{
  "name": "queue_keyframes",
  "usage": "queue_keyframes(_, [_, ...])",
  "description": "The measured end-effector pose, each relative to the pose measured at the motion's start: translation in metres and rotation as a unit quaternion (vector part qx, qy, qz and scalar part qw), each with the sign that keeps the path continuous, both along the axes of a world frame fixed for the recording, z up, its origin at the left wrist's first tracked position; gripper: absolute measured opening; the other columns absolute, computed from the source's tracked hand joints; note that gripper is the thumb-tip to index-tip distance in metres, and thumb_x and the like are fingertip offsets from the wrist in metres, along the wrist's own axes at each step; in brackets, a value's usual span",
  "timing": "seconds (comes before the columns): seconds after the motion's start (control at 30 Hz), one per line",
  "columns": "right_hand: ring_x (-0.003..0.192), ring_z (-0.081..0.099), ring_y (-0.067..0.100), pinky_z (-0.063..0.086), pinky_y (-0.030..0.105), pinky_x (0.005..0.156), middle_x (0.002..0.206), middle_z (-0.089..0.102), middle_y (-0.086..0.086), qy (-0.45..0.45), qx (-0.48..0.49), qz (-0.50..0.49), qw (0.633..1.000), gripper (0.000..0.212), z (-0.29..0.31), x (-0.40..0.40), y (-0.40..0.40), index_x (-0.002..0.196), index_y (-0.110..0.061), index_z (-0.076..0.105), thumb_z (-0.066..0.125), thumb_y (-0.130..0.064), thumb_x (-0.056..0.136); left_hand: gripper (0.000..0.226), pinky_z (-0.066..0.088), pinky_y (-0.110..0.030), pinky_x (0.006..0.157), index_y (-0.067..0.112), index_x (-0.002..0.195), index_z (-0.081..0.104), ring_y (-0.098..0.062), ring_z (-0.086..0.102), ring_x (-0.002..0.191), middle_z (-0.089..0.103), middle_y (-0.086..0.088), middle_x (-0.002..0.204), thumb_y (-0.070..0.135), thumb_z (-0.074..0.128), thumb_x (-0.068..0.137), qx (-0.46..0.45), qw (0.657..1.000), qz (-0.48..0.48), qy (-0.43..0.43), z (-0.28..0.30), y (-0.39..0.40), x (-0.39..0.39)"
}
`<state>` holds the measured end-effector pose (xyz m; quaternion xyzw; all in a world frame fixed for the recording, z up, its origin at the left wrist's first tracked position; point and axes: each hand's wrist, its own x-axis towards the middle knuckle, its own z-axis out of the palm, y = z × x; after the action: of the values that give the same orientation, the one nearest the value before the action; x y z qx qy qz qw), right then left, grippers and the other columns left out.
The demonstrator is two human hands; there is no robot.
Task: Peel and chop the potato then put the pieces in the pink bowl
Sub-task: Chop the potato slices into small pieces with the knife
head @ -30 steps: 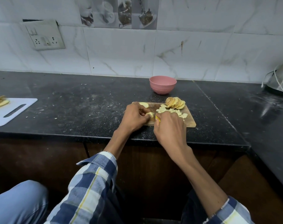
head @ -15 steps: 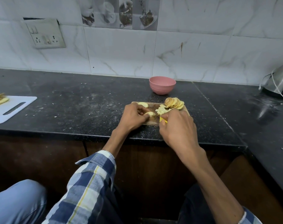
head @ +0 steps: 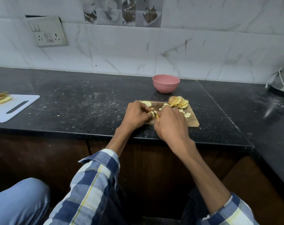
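At frame centre: I am seeing both hands meeting over the left half of the wooden cutting board, which is lying on the black counter.
Left hand: fingers are curling round a small pale potato piece, pinning it to the board.
Right hand: fingers are curling closed; a sliver of something yellow is showing at its fingertips, and I cannot tell what it is gripping.
Potato slices: fanned in a stack at the board's upper right, with chopped bits just below them.
Pink bowl: sitting above the board, apart from it.
White cutting board: lying at the left edge of the frame, carrying pale strips.
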<state>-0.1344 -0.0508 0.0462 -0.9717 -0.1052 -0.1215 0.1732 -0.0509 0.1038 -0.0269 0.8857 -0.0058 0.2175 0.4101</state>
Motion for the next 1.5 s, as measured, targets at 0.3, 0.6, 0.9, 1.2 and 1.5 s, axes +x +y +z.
queue_keyframes(0.3, [0.098, 0.063, 0.029, 0.046, 0.034, 0.072, 0.107, 0.068, 0.007, -0.06, 0.007, -0.002, 0.998, 0.02, 0.008, -0.018, -0.021, 0.112, -0.016, 0.071, 0.062, -0.024, 0.096, 0.014, 0.043, -0.003, 0.061, 0.018, 0.093, 0.084, 0.01, 0.061, 0.06, 0.076, 0.008, 0.077, 0.017, 0.086, 0.079, 0.022, 0.999, -0.016, 0.038, 0.011, 0.012, -0.003])
queue_keyframes(0.6, [0.098, 0.061, 0.031, 0.04, 0.036, 0.071, 0.109, 0.064, 0.011, -0.04, -0.002, -0.001, 0.999, 0.017, -0.008, 0.004, 0.007, 0.111, -0.01, 0.065, 0.061, -0.02, 0.097, 0.01, 0.049, -0.012, 0.064, 0.022, 0.075, 0.083, 0.006, 0.064, 0.061, 0.075, 0.012, 0.071, 0.012, 0.084, 0.075, 0.017, 0.999, -0.014, 0.031, 0.014, 0.015, -0.011])
queue_keyframes(0.9, [0.103, 0.059, 0.03, 0.037, 0.034, 0.074, 0.113, 0.062, 0.01, -0.029, -0.007, -0.003, 1.0, 0.023, -0.015, -0.006, -0.001, 0.12, -0.013, 0.062, 0.056, -0.023, 0.101, 0.035, 0.058, -0.024, 0.07, 0.035, 0.05, 0.066, -0.005, 0.07, 0.07, 0.076, 0.01, 0.071, 0.011, 0.083, 0.07, -0.001, 0.999, 0.019, 0.033, 0.014, 0.012, -0.006])
queue_keyframes(1.2, [0.085, 0.063, 0.022, 0.044, 0.03, 0.065, 0.101, 0.071, 0.004, -0.078, 0.053, 0.017, 0.995, 0.026, -0.016, -0.015, -0.025, 0.12, -0.018, 0.073, 0.06, -0.027, 0.099, 0.018, 0.047, -0.007, 0.066, 0.028, 0.072, 0.079, 0.011, 0.063, 0.064, 0.07, 0.017, 0.071, 0.014, 0.089, 0.076, -0.002, 0.999, -0.006, 0.031, 0.013, 0.015, -0.012])
queue_keyframes(1.5, [0.051, 0.054, 0.007, 0.05, 0.029, 0.05, 0.1, 0.078, 0.001, -0.15, 0.268, 0.0, 0.952, 0.032, -0.043, 0.086, -0.06, 0.133, -0.026, 0.067, 0.06, -0.027, 0.102, 0.027, 0.058, -0.027, 0.081, 0.015, 0.107, 0.079, -0.007, 0.069, 0.086, 0.075, 0.002, 0.097, 0.034, 0.08, 0.088, 0.025, 0.999, -0.008, 0.02, 0.01, -0.012, -0.007])
